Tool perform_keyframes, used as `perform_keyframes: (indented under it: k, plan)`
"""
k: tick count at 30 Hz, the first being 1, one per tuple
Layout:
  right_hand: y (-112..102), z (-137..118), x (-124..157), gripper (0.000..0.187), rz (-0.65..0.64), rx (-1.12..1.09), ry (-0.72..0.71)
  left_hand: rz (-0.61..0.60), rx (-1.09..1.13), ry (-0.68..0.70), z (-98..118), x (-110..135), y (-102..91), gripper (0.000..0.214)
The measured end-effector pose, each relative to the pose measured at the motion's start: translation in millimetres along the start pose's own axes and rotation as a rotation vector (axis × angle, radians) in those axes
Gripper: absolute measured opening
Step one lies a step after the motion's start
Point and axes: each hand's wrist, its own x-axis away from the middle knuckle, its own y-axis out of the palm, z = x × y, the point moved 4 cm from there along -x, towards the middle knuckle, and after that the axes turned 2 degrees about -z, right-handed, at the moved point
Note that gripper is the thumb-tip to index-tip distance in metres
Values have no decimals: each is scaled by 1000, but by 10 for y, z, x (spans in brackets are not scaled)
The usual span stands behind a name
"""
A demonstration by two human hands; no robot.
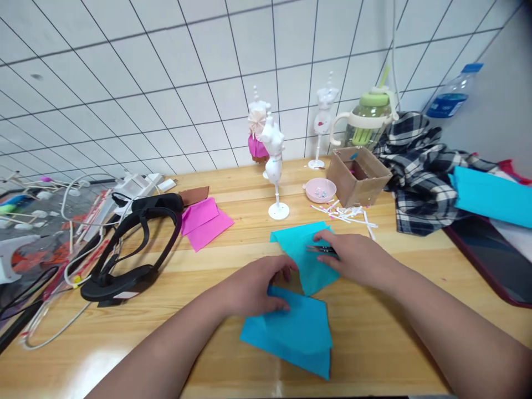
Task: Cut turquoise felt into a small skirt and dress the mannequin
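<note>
Two pieces of bright blue cloth or paper lie on the wooden table in front of me. My left hand (261,285) rests at the upper edge of the nearer blue piece (297,327), its thumb on the surface and its fingers curved but apart from the thumb. In my right hand (353,257) is a pair of small dark scissors (326,250), with the thin metal tips pointing left. The scissors are over the farther blue piece (310,260), which my right fingers touch or nearly touch. Part of the scissors is hidden by the fingers.
White mini dress forms (274,158) stand by the tiled wall. To their right are a pink dish (320,191), a cardboard box (358,177), white paper strips and a plaid cloth (419,188). Pink pieces (208,221) and a black headset (133,249) with cables lie left.
</note>
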Motion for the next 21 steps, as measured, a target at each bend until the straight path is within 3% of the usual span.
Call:
perform_keyframes:
  k: [2,4,6,8,10,14,16,18,19,20,21]
  plan:
    - [76,9,-42,32,-50,76,25,-27,-206,-34,68,45,5,58]
    - [122,22,-78,27,-52,105,31,-86,-334,-65,105,107,13,40]
    - [140,27,-111,24,-15,117,19,-120,-356,-104,95,181,-27,18]
    - [148,18,-139,23,26,94,-6,-69,-307,-168,20,266,-182,6]
    - [157,-7,-162,22,59,43,-28,72,-268,-229,-119,358,-482,7]
    - [189,-86,-202,19,127,-41,-41,703,-350,-462,-442,626,-1365,19]
    - [220,-126,-224,20,161,-60,-28,815,-366,-545,-467,702,-1588,27]
    - [259,-165,-243,19,189,-54,-16,807,-391,-498,-302,691,-1534,32]
    - [281,-182,-248,18,192,-36,-11,733,-334,-407,-167,650,-1374,31]
    - [300,-199,-250,18,190,-13,-12,631,-259,-309,-12,604,-1128,31]
    - [315,-216,-248,18,183,8,-21,442,-178,-185,158,547,-783,31]
